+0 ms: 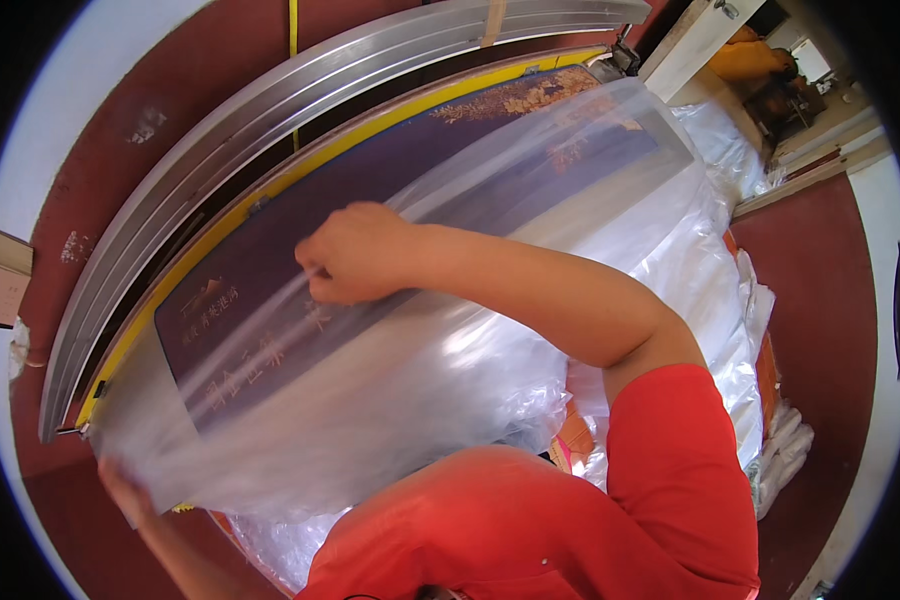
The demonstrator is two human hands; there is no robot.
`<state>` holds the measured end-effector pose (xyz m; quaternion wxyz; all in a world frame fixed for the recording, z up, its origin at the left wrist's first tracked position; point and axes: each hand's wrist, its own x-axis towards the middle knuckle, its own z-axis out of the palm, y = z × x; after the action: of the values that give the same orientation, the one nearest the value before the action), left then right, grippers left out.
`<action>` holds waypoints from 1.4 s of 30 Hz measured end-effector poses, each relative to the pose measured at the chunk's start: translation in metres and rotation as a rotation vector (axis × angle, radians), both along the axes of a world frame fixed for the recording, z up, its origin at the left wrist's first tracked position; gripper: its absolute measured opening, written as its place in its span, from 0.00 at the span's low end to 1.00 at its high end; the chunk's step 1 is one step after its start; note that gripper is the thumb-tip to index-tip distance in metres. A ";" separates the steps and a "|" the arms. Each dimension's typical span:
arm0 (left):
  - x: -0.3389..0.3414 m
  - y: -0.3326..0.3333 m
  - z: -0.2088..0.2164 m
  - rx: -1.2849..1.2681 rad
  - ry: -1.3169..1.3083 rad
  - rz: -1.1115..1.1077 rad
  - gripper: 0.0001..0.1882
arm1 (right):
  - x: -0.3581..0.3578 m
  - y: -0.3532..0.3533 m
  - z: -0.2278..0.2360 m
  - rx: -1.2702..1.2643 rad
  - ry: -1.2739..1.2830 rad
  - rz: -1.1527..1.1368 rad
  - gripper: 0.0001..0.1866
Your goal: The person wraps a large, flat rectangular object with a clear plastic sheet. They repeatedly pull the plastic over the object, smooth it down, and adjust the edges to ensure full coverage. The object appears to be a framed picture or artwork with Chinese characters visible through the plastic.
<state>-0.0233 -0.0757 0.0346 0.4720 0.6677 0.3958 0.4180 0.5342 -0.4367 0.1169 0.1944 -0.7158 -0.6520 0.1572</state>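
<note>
A large sheet of clear plastic film [390,420] is spread in front of me, partly over a dark purple panel [300,215] with gold lettering and gold decoration. My right hand [358,252] reaches across the panel, its fingers closed on a gathered fold of the film. Tight creases run from that fist toward the upper right and the lower left. At the lower left, my left hand [125,490] is at the film's corner, smeared by motion, so its fingers cannot be made out. Along the panel's far side runs a yellow edge strip [355,122].
Beyond the yellow strip lies a long silver metal rail [300,88], bent by the lens. More crumpled plastic [725,150] is heaped at the right. A cardboard box [5,275] stands at the far left, and a white door frame [698,48] at the upper right.
</note>
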 end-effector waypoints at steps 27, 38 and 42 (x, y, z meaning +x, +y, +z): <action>-0.048 0.100 -0.052 0.259 1.434 0.592 0.24 | 0.213 -0.286 -0.046 -0.168 -0.638 -1.008 0.25; 0.041 0.055 -0.030 0.363 1.166 0.672 0.15 | 0.238 -0.165 -0.080 -0.357 -0.713 -0.557 0.29; 0.053 0.050 -0.019 0.418 1.084 0.696 0.11 | 0.214 -0.131 -0.066 -0.115 -0.809 -0.561 0.25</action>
<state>0.0299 -0.0258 0.0154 -0.0944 0.6937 0.6795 0.2194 0.7477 -0.5678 0.0511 -0.0790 -0.8769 -0.4479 -0.1559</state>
